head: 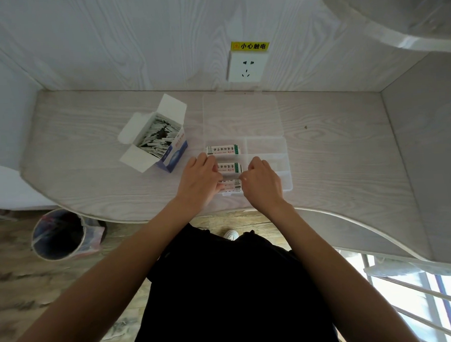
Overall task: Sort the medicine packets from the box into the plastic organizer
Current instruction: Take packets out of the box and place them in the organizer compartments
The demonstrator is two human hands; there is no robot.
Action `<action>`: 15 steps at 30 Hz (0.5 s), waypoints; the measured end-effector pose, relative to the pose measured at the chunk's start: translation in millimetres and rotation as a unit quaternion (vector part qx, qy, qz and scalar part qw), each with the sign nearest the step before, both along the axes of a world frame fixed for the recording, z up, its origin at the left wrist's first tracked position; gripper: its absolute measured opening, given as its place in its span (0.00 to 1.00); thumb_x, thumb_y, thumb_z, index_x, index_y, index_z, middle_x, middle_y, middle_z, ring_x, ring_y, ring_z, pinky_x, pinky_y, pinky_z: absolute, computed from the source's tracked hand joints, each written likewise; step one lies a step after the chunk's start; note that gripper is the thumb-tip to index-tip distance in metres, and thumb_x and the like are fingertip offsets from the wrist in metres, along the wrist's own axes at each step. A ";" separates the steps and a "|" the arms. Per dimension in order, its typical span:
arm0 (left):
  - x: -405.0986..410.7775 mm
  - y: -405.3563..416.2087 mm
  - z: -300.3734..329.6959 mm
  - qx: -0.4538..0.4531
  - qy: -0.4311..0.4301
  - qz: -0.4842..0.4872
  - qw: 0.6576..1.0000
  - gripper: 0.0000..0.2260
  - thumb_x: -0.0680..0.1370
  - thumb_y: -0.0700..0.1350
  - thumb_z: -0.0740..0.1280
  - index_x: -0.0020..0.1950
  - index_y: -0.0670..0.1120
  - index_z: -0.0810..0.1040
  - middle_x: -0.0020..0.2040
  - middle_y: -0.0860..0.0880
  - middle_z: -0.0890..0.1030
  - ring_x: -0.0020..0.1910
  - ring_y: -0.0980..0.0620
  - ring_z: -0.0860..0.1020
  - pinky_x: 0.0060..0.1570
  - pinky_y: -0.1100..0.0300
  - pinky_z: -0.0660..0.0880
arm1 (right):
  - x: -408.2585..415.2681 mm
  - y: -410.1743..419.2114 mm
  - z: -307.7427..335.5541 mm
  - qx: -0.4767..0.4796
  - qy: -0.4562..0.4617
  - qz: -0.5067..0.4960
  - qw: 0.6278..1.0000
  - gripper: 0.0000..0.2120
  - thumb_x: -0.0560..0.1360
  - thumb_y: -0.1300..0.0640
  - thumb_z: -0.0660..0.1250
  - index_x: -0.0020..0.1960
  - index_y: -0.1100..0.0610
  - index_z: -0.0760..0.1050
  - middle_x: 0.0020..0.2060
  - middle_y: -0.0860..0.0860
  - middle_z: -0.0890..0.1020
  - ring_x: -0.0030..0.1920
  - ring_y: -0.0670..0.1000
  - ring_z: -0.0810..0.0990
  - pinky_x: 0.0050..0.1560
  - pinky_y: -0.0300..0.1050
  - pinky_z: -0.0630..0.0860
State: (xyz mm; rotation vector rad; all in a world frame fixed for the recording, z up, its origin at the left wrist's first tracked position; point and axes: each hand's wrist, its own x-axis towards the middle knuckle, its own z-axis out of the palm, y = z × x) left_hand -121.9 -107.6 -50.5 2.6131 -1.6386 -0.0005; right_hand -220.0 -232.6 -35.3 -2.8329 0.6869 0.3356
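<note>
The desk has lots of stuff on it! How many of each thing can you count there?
Cardboard box of packets: 1
Clear plastic organizer with its lid open: 1
Packet stacks in the organizer: 3 (far, middle, near)
Hands: 2 (left hand, right hand)
Total: 7

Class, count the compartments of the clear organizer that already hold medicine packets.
3, all in the organizer's left column: far compartment, middle compartment, and near compartment, partly covered by both hands. The right column looks empty.
</note>
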 end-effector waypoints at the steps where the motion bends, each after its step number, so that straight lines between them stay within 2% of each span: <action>1: -0.3 1.2 -0.3 -0.012 0.004 -0.002 1.000 0.09 0.63 0.53 0.77 0.36 0.49 0.84 0.39 0.50 0.77 0.42 0.48 0.75 0.41 0.55 0.69 | -1.9 -1.1 1.2 0.013 -0.006 -0.008 1.000 0.12 0.77 0.62 0.60 0.55 0.55 0.80 0.52 0.51 0.72 0.52 0.50 0.71 0.43 0.38 0.66; 4: 0.4 5.6 -3.1 -0.049 0.025 -0.003 0.998 0.08 0.62 0.49 0.78 0.37 0.49 0.84 0.40 0.51 0.77 0.41 0.49 0.75 0.42 0.58 0.66 | -8.0 -6.4 8.3 0.048 -0.038 -0.041 0.997 0.12 0.79 0.59 0.59 0.58 0.55 0.79 0.52 0.51 0.73 0.51 0.49 0.73 0.44 0.38 0.67; 7: 0.5 11.8 -1.8 -0.100 0.075 -0.009 0.992 0.06 0.66 0.46 0.77 0.38 0.47 0.84 0.43 0.50 0.79 0.42 0.49 0.75 0.42 0.57 0.71 | -13.5 -9.6 10.9 0.076 -0.069 -0.043 0.994 0.12 0.79 0.56 0.60 0.56 0.54 0.80 0.51 0.50 0.75 0.51 0.48 0.75 0.45 0.38 0.67; 10: 1.5 24.0 24.3 -0.180 0.119 -0.017 0.976 0.05 0.73 0.45 0.70 0.44 0.45 0.83 0.47 0.49 0.80 0.45 0.51 0.76 0.41 0.62 0.74 | -10.0 -7.8 16.8 0.144 -0.168 -0.056 0.974 0.10 0.78 0.53 0.63 0.53 0.54 0.80 0.48 0.49 0.78 0.49 0.49 0.76 0.48 0.42 0.72; 12: 6.8 37.4 47.4 -0.252 0.127 0.028 0.959 0.08 0.75 0.45 0.66 0.49 0.44 0.82 0.50 0.49 0.80 0.48 0.54 0.76 0.45 0.65 0.72 | 6.0 -0.2 26.9 0.175 -0.243 -0.032 0.954 0.09 0.76 0.52 0.64 0.52 0.54 0.80 0.44 0.48 0.80 0.46 0.49 0.76 0.49 0.46 0.73; 15: 24.3 60.8 65.9 -0.312 0.100 0.174 0.929 0.13 0.75 0.47 0.65 0.58 0.45 0.79 0.56 0.48 0.79 0.56 0.52 0.73 0.54 0.65 0.68 | 52.0 17.8 42.5 0.183 -0.294 0.035 0.937 0.08 0.74 0.55 0.65 0.51 0.56 0.80 0.43 0.50 0.83 0.47 0.54 0.76 0.49 0.48 0.72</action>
